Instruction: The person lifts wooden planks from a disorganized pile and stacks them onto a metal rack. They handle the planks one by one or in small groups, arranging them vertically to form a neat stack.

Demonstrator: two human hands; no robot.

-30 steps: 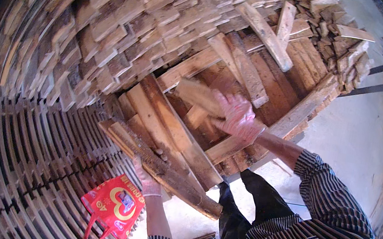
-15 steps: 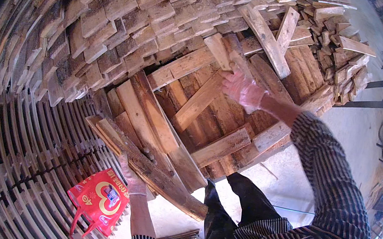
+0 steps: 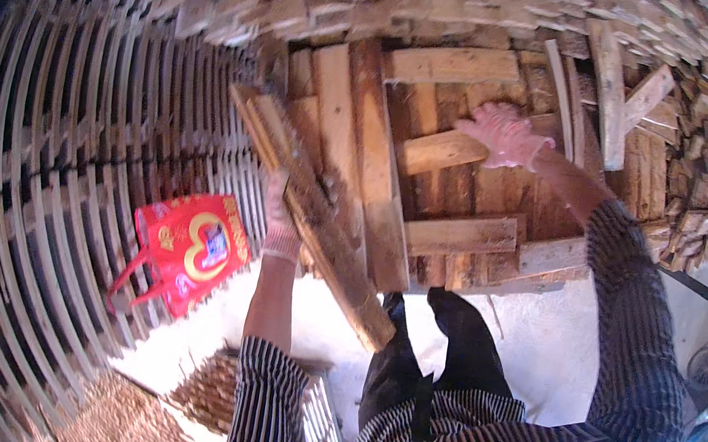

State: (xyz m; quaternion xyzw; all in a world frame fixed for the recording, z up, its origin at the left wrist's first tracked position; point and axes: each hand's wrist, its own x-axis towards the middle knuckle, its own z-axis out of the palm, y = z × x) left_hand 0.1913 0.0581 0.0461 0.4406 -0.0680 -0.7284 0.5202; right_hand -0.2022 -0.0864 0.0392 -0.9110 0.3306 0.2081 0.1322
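Note:
My left hand (image 3: 280, 217), in a pale pink glove, grips the near edge of a long, rough wooden plank (image 3: 324, 235). That plank is tilted, its lower end close to my legs. My right hand (image 3: 504, 137), gloved alike, has its fingers spread over the far end of a short board (image 3: 441, 153), which lies slanted on the stacked boards. The hand hides that end of it. Between my hands, two longer planks (image 3: 334, 111) lie side by side across the stack. Another short board (image 3: 463, 235) rests on the near side.
A tall stack of boards (image 3: 333, 5) rises at the back. Slatted rows of thin boards (image 3: 81, 132) stand left, a red bag (image 3: 192, 246) against them. Broken offcuts (image 3: 700, 197) are heaped at the right. A loose plank (image 3: 606, 94) lies across the stack.
The view has swung, shifting the stack to the right. My right hand has moved off a small pale board onto the slanted short board. My left hand stays on the rough plank.

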